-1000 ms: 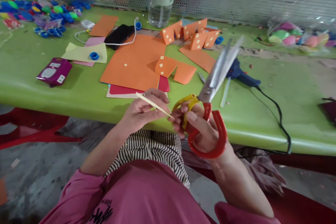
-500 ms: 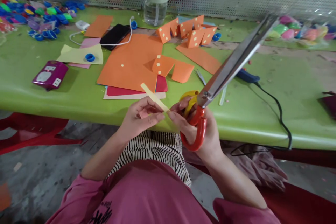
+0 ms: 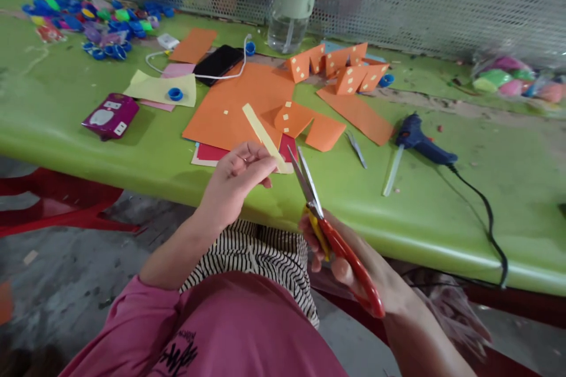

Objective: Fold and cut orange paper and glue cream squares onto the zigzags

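Observation:
My left hand [image 3: 241, 179] pinches a narrow pale yellow paper strip [image 3: 260, 131] between thumb and fingers, above the table's front edge. In my right hand [image 3: 342, 253] is a pair of scissors [image 3: 349, 256] with red and yellow handles. Its blades are slightly parted and point up and left, close to the strip's lower end. Behind the strip lies a large orange sheet [image 3: 239, 94] on red and pale sheets. A folded orange paper piece [image 3: 325, 131] with small yellow squares rests at its right side.
Tweezers [image 3: 356, 149] and a blue glue gun [image 3: 422, 138] with a cord lie to the right. More folded orange pieces [image 3: 349, 76] stand near the water bottle [image 3: 292, 9]. A purple box [image 3: 111, 116], a phone [image 3: 220, 65] and blue caps [image 3: 108, 50] are on the left.
My right hand has moved away from the strip and turned the scissors, so the blades swung from upper right to upper left and opened slightly. My left hand still holds the strip.

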`<control>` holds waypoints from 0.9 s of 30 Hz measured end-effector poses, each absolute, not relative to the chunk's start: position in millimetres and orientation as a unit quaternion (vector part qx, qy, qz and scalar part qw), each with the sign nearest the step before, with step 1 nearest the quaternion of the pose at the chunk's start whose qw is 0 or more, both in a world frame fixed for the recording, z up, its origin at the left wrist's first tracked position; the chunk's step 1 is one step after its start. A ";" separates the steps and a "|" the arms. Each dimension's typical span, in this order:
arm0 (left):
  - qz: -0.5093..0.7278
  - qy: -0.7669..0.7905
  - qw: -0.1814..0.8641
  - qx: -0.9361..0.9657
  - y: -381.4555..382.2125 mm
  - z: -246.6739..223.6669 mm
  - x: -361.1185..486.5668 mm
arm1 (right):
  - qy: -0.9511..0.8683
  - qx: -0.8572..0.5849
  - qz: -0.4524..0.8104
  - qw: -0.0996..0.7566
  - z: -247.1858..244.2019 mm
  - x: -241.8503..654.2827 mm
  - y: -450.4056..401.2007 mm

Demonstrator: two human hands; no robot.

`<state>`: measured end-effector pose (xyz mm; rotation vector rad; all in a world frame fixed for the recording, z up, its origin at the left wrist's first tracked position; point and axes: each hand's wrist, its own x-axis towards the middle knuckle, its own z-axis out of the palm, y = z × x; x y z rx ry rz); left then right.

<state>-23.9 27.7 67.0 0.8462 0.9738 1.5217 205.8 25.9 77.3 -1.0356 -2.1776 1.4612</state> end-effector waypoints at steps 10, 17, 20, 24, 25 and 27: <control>0.620 0.418 0.560 0.357 27.2 67.6 -18.3 | -0.752 -0.354 0.542 0.128 76.6 202.4 22.2; 0.614 0.414 0.569 0.358 27.3 62.7 -19.0 | -0.748 -0.357 0.545 0.129 74.8 201.3 23.5; 0.621 0.405 0.571 0.353 28.5 61.7 -17.6 | -0.743 -0.362 0.548 0.129 72.9 203.1 23.0; 0.617 0.402 0.575 0.356 29.0 61.4 -16.4 | -0.737 -0.374 0.549 0.126 69.7 204.9 22.5; 0.614 0.405 0.575 0.358 29.1 61.3 -16.2 | -0.736 -0.374 0.550 0.126 69.2 204.9 22.6; 0.607 0.415 0.573 0.362 29.0 61.1 -16.2 | -0.738 -0.371 0.549 0.128 68.9 204.5 23.1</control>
